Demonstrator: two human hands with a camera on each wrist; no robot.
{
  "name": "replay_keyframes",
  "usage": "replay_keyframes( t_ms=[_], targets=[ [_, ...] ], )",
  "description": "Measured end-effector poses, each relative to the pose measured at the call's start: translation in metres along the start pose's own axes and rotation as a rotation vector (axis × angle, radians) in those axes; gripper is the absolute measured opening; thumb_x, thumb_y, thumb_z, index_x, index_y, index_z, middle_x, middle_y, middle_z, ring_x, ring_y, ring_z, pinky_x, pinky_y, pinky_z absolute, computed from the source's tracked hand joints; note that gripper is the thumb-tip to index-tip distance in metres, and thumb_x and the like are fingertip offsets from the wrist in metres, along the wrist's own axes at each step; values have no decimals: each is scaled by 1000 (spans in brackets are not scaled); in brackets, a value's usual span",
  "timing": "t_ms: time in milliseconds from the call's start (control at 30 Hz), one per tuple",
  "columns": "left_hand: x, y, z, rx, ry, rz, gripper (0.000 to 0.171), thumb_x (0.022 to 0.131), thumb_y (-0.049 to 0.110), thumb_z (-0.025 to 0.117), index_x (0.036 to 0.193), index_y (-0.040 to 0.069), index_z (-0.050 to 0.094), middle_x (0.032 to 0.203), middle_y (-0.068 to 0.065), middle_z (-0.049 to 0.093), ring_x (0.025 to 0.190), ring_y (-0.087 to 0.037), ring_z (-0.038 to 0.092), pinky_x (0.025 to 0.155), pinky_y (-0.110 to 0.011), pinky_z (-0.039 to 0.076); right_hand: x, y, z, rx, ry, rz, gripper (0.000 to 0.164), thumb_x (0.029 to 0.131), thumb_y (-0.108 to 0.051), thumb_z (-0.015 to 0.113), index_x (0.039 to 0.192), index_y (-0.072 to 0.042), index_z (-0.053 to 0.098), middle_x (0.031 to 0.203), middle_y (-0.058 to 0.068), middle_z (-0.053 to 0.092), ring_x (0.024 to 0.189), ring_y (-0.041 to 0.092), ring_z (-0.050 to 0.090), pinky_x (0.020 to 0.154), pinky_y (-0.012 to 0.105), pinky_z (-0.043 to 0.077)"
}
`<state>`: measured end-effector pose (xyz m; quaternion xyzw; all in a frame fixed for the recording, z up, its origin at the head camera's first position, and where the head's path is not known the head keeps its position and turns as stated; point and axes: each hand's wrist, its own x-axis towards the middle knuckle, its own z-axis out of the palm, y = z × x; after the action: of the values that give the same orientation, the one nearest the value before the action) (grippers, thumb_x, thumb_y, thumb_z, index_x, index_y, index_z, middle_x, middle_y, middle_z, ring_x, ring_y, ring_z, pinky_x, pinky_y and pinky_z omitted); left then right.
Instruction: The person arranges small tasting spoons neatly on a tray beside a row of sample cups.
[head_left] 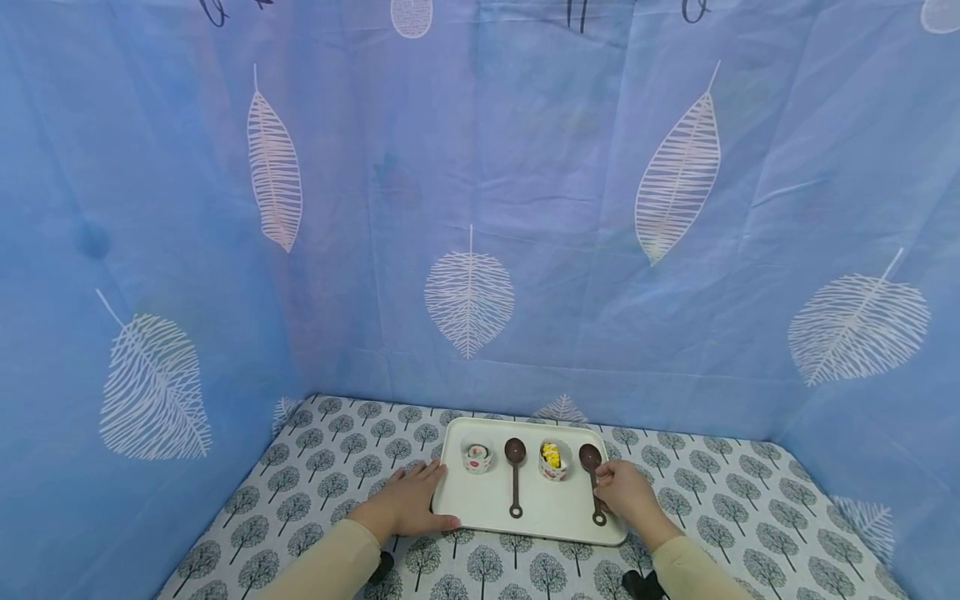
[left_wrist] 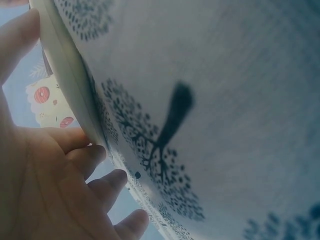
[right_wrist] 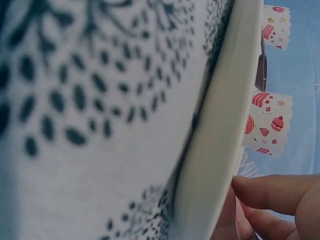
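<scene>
A cream tray (head_left: pixel 491 508) lies on the table. My left hand (head_left: pixel 416 498) rests at its left edge, fingers spread and fairly straight; in the left wrist view the thumb (left_wrist: pixel 20 42) and fingertips (left_wrist: pixel 82 137) meet the rim. At the tray's right end, my right hand (head_left: pixel 626 493) pinches the handle of a brown spoon (head_left: pixel 590 457). The right wrist view shows the thumb and curled fingers (right_wrist: pixel 265 192) beside the tray rim, the spoon hidden there. Another brown spoon (head_left: pixel 515 479) lies mid-tray, between a paper cup holding a small pale roll (head_left: pixel 477 458) and a paper cup with yellow pieces (head_left: pixel 552 467).
The table wears a white cloth (head_left: pixel 375 475) printed with dark trees. Blue curtains (head_left: pixel 555 317) with white leaf prints stand behind and at both sides. A black object (head_left: pixel 643 585) shows near my right forearm, another dark piece (head_left: pixel 382 568) beside the left.
</scene>
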<state>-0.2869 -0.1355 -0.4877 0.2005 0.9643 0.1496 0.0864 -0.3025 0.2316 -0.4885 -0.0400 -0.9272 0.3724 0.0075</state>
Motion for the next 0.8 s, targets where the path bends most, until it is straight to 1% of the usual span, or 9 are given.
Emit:
replay_keyframes(
  t_ms=[233, 467, 800],
  targets=[
    [0, 0, 0, 0, 8, 1, 103, 83, 71, 64, 155, 3, 35, 160, -16, 33, 146, -41, 30, 117, -63, 20, 0, 0, 0, -29, 11, -20, 25, 87, 4, 68, 110, 13, 63, 86, 11, 65, 68, 17, 64, 61, 36, 58],
    [1, -1, 1, -4, -2, -2, 103, 83, 71, 64, 155, 4, 35, 160, -15, 32, 146, -41, 30, 117, -63, 21, -1, -2, 0, -13, 15, -34, 23, 87, 6, 67, 108, 13, 63, 83, 11, 63, 67, 17, 62, 59, 33, 57],
    [0, 0, 0, -10, 0, 1, 103, 83, 71, 64, 155, 3, 34, 161, -16, 32, 146, -41, 29, 117, -63, 20, 1, 0, 1, 3, 8, -41, 26, 87, 7, 65, 112, 15, 61, 85, 11, 64, 67, 18, 63, 59, 33, 58]
  ],
)
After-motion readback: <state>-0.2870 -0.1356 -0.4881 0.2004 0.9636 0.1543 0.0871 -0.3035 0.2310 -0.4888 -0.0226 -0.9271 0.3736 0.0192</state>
